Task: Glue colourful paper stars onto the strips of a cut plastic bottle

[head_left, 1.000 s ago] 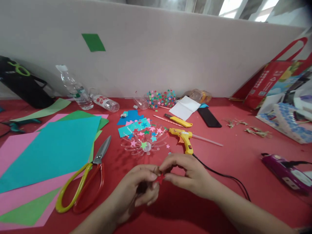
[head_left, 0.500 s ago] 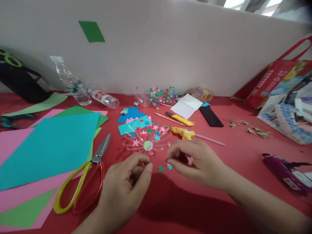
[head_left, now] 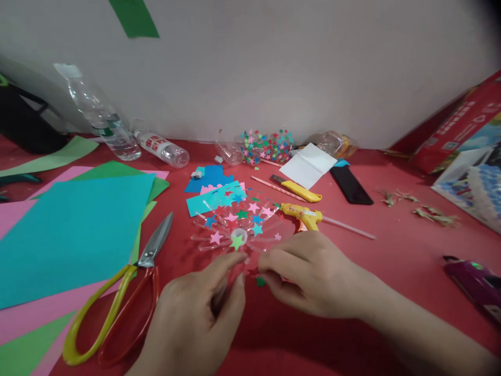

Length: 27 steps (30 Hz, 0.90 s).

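A clear plastic flower, its strips splayed like petals, lies before me with colored paper stars on it. A light-green star is by its whitish round center. My left hand is curled at the near petals; a see-through strip appears between thumb and forefinger. Close on the right, my right hand has its fingers pressed together at the flower's near edge, and whatever they pinch is hidden. Under those fingertips a dark-green star shows on the red table. Scissors with yellow and red handles lie left of my left hand.
Behind the flower are a yellow glue gun, a yellow cutter, a black phone and a star-covered clear bottle. Colored paper sheets cover the left side. Two plastic bottles rest against the wall side.
Both hands have come closer to the plastic flower, and my right hand has moved over the loose stars. The light-green star now appears lower against the round center. The camera view has shifted.
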Tool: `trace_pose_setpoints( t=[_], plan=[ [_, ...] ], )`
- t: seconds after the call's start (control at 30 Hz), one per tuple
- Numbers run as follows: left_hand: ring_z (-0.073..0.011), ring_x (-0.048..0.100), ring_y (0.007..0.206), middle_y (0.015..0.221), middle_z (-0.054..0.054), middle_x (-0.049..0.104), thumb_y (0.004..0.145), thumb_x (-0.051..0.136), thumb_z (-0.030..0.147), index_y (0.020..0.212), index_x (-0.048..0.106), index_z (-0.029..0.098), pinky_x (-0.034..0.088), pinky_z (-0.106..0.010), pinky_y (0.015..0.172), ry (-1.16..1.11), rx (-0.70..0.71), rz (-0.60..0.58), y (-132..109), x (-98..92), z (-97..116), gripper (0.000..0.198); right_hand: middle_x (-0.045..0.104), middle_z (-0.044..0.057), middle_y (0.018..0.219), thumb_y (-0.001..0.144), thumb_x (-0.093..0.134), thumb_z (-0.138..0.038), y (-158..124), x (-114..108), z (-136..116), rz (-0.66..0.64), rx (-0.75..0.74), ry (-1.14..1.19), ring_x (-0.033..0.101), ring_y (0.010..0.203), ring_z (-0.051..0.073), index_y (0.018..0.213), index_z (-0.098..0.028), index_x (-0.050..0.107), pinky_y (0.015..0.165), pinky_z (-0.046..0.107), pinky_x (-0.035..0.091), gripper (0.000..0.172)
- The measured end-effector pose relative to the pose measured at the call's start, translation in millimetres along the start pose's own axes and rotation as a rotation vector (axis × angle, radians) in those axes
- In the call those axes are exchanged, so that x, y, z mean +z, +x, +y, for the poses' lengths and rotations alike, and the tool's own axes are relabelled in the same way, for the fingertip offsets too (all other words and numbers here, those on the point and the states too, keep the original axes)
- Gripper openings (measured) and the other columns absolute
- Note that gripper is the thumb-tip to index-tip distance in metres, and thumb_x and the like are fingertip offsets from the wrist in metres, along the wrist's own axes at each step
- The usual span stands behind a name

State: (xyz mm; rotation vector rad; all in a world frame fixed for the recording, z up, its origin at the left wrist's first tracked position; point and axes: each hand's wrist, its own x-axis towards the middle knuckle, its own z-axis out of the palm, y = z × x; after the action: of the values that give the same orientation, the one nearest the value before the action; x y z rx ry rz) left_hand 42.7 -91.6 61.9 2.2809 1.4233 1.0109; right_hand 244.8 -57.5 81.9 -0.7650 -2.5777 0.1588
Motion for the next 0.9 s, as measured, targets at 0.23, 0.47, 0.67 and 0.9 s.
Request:
trace_pose_setpoints(
  t=[0.23, 0.47, 0.67, 0.9],
  plan=[
    [-0.0095, 0.043, 0.029, 0.041, 0.012, 0.048, 0.087, 0.050, 0.020, 0.115, 0.060, 0.024, 0.035, -0.020, 0.033, -0.090, -0.016, -0.050, -2, 4.8, -8, 0.029, 0.056, 0.000, 0.060, 0.089, 0.042, -0.010, 3, 3, 2, 0.006, -0.048, -0.049, 0.040, 0.051, 0.012, 0.073, -0.017, 0.063, 0.050, 0.029, 0.028, 0.027],
    [-0.0085, 0.044, 0.031, 0.042, 0.012, 0.044, 0.083, 0.050, 0.014, 0.108, 0.059, 0.022, 0.036, -0.019, 0.035, -0.046, 0.026, -0.033, -1, 7.9, -9, 0.028, 0.059, 0.000, 0.066, 0.090, 0.046, -0.014, -1, 8, 6, 0.000, 0.018, 0.103, 0.043, 0.056, 0.012, 0.082, -0.016, 0.062, 0.052, 0.027, 0.031, 0.018],
    [-0.0087, 0.048, 0.036, 0.047, 0.013, 0.048, 0.085, 0.051, 0.015, 0.111, 0.054, 0.024, 0.042, -0.019, 0.041, -0.048, -0.035, -0.066, -5, 8.9, -5, 0.027, 0.055, -0.005, 0.064, 0.084, 0.052, -0.009, 0, 12, 5, 0.086, 0.096, 0.262, 0.043, 0.055, 0.008, 0.082, -0.017, 0.058, 0.052, 0.022, 0.032, 0.010],
    [-0.0090, 0.052, 0.038, 0.047, 0.012, 0.050, 0.088, 0.053, 0.019, 0.107, 0.055, 0.023, 0.044, -0.018, 0.043, -0.072, -0.057, -0.062, -6, 12.6, -6, 0.020, 0.051, -0.008, 0.059, 0.084, 0.056, -0.011, 6, 13, 3, 0.093, 0.204, 0.329, 0.044, 0.052, 0.005, 0.087, -0.015, 0.062, 0.052, 0.019, 0.032, 0.008]
  ],
)
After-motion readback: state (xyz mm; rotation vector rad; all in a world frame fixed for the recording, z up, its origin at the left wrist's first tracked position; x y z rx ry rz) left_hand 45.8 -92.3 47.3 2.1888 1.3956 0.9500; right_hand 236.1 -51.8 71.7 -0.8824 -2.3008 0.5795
